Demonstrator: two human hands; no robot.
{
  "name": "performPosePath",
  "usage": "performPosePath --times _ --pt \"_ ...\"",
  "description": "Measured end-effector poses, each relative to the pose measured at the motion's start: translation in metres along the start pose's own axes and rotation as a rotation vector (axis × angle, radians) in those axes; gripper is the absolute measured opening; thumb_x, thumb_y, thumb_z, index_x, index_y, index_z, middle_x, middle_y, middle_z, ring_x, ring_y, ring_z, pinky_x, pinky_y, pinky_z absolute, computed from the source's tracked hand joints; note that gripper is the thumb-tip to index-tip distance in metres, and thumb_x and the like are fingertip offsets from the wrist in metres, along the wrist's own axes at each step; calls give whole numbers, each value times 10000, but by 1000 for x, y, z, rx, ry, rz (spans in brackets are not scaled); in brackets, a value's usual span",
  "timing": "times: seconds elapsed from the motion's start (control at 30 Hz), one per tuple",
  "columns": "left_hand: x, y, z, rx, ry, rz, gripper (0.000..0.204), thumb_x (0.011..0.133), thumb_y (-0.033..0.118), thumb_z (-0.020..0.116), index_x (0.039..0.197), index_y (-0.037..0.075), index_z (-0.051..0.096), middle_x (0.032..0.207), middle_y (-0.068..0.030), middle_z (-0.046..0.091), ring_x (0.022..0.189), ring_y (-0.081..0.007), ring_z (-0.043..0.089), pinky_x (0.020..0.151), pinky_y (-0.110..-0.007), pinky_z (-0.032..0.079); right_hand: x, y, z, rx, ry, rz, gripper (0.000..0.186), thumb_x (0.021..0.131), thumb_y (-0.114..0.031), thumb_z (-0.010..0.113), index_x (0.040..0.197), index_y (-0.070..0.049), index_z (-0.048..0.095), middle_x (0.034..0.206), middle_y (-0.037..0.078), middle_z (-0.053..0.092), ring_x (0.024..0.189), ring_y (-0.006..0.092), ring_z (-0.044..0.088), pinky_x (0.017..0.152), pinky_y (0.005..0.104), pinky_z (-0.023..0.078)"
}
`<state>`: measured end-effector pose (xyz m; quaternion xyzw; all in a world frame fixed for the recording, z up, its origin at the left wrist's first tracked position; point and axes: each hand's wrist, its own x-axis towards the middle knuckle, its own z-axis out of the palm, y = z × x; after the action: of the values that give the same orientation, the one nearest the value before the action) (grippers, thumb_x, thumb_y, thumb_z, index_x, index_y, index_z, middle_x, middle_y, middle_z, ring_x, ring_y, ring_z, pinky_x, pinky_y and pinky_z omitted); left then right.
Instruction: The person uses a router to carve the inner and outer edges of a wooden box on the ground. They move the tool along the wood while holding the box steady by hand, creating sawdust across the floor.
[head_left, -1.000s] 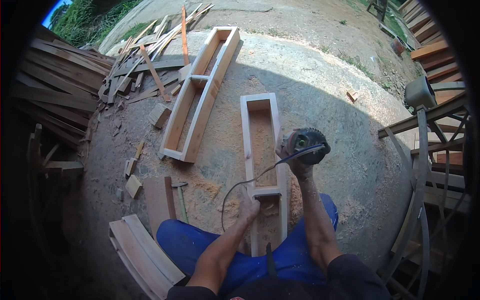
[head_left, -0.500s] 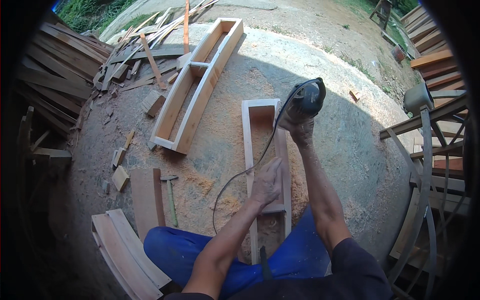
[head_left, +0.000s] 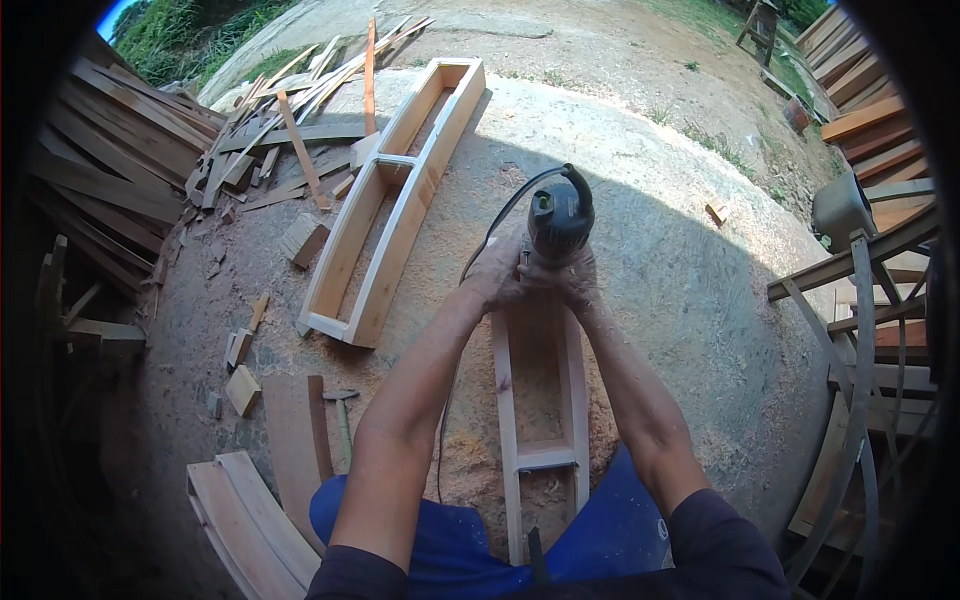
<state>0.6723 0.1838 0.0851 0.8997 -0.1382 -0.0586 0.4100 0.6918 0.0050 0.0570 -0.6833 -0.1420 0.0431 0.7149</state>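
Observation:
Both my hands grip a dark corded power tool at the far end of a long, narrow wooden frame lying on the sawdust-covered ground. My left hand holds the tool from the left and my right hand from the right, below its round body. The black cord loops from the top of the tool down along my left forearm. The frame runs back toward my blue-trousered legs, and a crosspiece spans it near me.
A second, longer wooden frame lies to the upper left. Offcuts and planks pile up at the left, a hammer and boards lie at the lower left. A metal-and-wood structure stands at the right.
My left hand left the frame's middle and joined my right hand on the tool. The tool moved from the frame's right rail to its far end.

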Motion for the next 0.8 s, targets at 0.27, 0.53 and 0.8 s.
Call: performPosePath --times 0.27,0.53,0.8 --pt "21 -16 1 229 -97 -9 749 793 322 836 1447 133 524 1399 -167 608 1328 -383 563 1120 -535 429 8 10 -4 -15 11 -9 812 661 -144 975 1348 -99 544 1212 22 699 1096 132 664 970 332 556" --pt "29 -34 24 336 -114 -8 809 813 266 791 1528 144 432 1553 -142 514 1501 -396 395 1218 -518 352 11 35 -19 -58 -11 1 793 667 -108 975 1345 -94 563 1236 22 699 1139 141 660 1011 337 551" --pt "29 -11 5 256 -89 -84 687 804 266 810 1393 103 496 1263 -189 677 1236 -406 618 1084 -510 462 19 31 -21 -72 -24 42 854 676 -95 971 1404 -90 525 1298 30 684 1183 149 645 1030 337 542"
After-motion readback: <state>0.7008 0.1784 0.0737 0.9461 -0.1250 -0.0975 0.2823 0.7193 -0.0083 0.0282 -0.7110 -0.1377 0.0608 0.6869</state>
